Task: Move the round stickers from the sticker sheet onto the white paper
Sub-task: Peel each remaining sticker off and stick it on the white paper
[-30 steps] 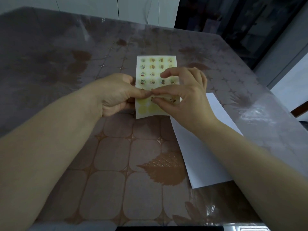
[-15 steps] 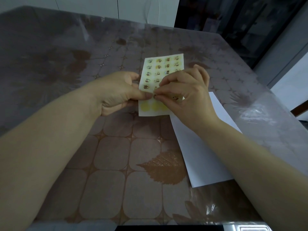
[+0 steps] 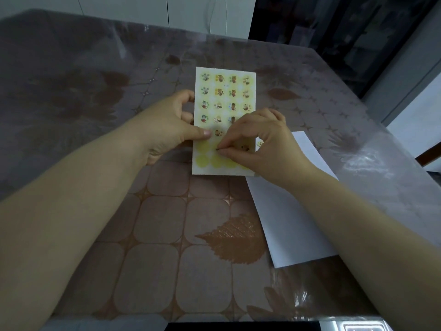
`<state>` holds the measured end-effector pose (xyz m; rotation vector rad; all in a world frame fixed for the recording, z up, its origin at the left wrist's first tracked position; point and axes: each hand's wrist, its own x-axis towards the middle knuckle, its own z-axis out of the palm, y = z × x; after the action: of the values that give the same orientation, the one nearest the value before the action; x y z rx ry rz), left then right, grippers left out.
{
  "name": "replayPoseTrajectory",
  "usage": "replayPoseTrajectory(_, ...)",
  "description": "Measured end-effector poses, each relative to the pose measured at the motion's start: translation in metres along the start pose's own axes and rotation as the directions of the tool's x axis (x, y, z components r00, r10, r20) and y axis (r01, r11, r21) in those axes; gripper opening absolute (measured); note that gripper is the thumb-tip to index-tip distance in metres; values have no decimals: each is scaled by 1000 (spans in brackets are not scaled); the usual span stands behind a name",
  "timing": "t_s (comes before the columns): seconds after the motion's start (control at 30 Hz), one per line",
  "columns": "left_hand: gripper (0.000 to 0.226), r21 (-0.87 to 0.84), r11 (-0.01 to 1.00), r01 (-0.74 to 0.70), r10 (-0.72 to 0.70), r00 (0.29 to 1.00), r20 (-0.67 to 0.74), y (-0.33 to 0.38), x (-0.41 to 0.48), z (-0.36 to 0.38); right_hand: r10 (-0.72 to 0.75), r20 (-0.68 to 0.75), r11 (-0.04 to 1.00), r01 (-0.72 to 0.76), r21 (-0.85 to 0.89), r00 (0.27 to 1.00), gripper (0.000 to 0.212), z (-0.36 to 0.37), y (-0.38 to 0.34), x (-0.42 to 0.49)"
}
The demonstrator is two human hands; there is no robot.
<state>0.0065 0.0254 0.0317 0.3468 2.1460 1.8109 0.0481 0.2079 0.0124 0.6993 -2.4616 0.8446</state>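
Observation:
The yellow sticker sheet lies flat on the table with several rows of small round picture stickers; its lowest rows show bare yellow circles. My left hand holds the sheet's left edge, thumb pressed on top. My right hand pinches a round sticker between thumb and forefinger at the sheet's lower part. The white paper lies to the right, partly under my right wrist, with one sticker near its top left corner.
A brown table with a leaf-patterned glossy cover fills the view. Its right edge runs diagonally past the paper. White cabinet doors stand behind the far edge, and a dark opening shows at the back right.
The sheet was tilted and lifted at its near end; now it lies straight and flat. My right hand has lowered towards the sheet's lower rows, pinching there. My left thumb stays on the left edge.

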Motion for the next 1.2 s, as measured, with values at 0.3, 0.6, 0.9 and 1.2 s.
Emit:
replayPoseTrajectory(0.3, 44, 69, 998, 17, -14, 999, -37, -1, 0, 0, 471, 114, 620, -420, 663, 875, 8, -47, 13, 11)
replayPoseTrajectory(0.6, 48, 68, 988, 140, -138, 990, -31, 3, -2, 2, 692, 389, 611, -780, 130, 608, 13, -74, 33, 2)
replayPoseTrajectory(0.9, 48, 63, 974, 218, -219, 976, 9, 1, -2, -1, 760, 345, 576, -817, 35, 551, 16, -56, 27, 2)
replayPoseTrajectory(1.2, 51, 45, 976, 211, -212, 977, 11, 0, -2, 1, 788, 281, 559, -828, 43, 547, 12, -52, 27, 3)
